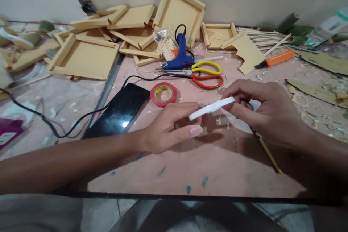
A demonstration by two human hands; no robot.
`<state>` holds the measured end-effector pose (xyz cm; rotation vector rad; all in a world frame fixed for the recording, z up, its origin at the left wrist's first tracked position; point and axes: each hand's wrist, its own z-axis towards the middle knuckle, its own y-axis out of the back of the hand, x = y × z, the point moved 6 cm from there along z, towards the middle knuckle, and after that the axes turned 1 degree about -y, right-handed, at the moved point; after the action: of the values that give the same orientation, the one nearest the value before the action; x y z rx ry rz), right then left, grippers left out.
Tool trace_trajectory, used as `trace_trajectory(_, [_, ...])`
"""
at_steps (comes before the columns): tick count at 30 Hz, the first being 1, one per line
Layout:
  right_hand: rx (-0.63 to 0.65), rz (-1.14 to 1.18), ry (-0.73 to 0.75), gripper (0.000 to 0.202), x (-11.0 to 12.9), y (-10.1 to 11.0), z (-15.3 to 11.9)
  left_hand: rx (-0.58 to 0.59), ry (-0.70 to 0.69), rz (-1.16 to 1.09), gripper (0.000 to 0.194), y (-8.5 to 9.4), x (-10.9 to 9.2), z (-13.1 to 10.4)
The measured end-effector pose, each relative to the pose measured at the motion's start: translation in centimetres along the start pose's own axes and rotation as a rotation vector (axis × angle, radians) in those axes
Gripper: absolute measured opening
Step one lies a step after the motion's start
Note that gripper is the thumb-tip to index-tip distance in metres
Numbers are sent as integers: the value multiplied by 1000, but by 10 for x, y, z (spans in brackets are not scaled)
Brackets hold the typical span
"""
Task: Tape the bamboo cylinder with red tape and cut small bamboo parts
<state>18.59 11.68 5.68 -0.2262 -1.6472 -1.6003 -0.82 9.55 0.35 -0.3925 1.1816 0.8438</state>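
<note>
A thin, slightly curved white piece [210,108] with a small green mark is seen edge-on above the table. My right hand [261,107] pinches its right end between thumb and fingers. My left hand [174,125] is at its other end, the thumb held apart from the fingers; whether they touch the piece I cannot tell. Just beyond my left hand lies a roll of red tape [154,96]. Scissors with one yellow and one red handle [208,82] rest past the hands, against a blue glue gun [178,56]. A narrow yellowish stick [268,152] lies below my right hand.
A black phone [116,110] lies left, beside a black cable [58,134]. Folded cardboard trays [84,56] pile up along the wall. To the right are an orange cutter [280,59], thin wooden sticks [261,40], a cut cardboard piece [248,50] and scattered shavings.
</note>
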Motion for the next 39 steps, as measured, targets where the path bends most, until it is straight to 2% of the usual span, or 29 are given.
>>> trace_trajectory(5, [-12, -57, 66, 5, 8, -3, -8, -51, 7, 87, 46, 3, -2, -1])
trace_trajectory(10, [-105, -105, 226, 13, 20, 0, -18, -127, -37, 153, 28, 8, -11, -1])
trace_trajectory(16, [-110, -145, 209, 13, 17, -3, -16, -135, -106, 204, 23, 9, -15, -1])
trace_trajectory(23, [-181, -27, 237, 29, 18, -3, -19, -33, -203, 290, 14, -1, -23, 0])
trace_trajectory(26, [-153, 21, 351, 23, 28, -4, -25, -59, -266, 408, 11, -3, -23, -3])
trace_trajectory(29, [-122, 66, 455, 15, 34, -9, -28, -74, -339, 568, 16, -8, -21, -7])
trace_trajectory(34, [-107, 93, 439, 12, 31, -21, -28, -109, -494, 741, 18, -18, -20, -14])
trace_trajectory(39, [-86, 186, 361, 10, 26, -26, -30, -87, -527, 770, 13, -21, -21, -13])
